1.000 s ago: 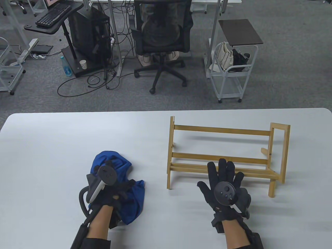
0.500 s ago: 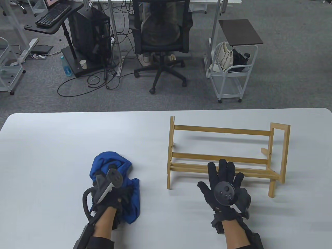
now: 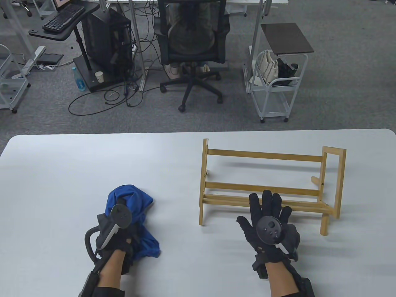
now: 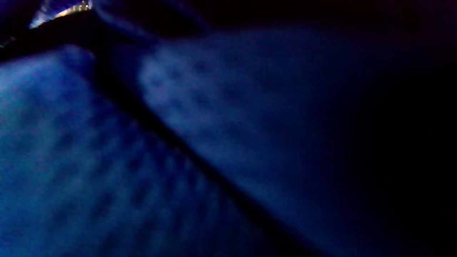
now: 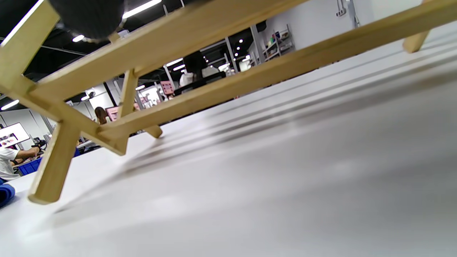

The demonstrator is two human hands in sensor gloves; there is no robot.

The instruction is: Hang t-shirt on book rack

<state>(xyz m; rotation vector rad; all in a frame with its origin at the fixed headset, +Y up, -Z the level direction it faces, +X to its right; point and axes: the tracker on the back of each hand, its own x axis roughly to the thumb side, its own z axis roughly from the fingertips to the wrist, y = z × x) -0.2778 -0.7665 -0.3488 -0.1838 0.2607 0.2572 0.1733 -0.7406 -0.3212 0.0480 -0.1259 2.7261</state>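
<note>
A crumpled blue t-shirt (image 3: 131, 198) lies on the white table (image 3: 62, 173), left of centre. My left hand (image 3: 128, 238) sits on its near part and grips the cloth; the tracker hides the fingers. The left wrist view is filled with dark blue cloth (image 4: 89, 160). The wooden book rack (image 3: 263, 157) stands at the right. My right hand (image 3: 267, 210) is open and flat with fingers spread, its fingertips (image 3: 266, 196) over the rack's low front rails. The right wrist view shows those rails (image 5: 228, 85) from below, a fingertip (image 5: 89, 18), and a bit of the t-shirt (image 5: 5, 194).
Beyond the table's far edge stand an office chair (image 3: 191, 46), a white trolley (image 3: 275, 89) and a computer stand (image 3: 102, 46). Bare table surface lies between the t-shirt and the rack.
My left hand has pulled back towards me and to the left, dragging the t-shirt with it; the cloth is bunched tighter. My right hand has barely moved.
</note>
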